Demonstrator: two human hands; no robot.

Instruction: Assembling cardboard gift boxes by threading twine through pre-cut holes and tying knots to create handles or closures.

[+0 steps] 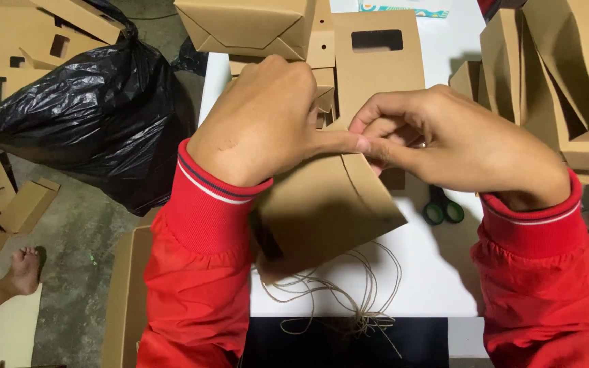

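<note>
Both hands, in red sleeves, work on a brown cardboard box held above a white table. My left hand grips the box from the top left, thumb stretched along its upper edge. My right hand pinches the same edge from the right, fingertips meeting the left thumb. Whether twine is between the fingers cannot be told. A bundle of thin brown twine lies under the box at the table's near edge.
Green-handled scissors lie on the table below my right hand. Folded cardboard boxes and a flat piece with a handle slot lie behind; more stand at the right. A black plastic bag and another person's foot are on the left floor.
</note>
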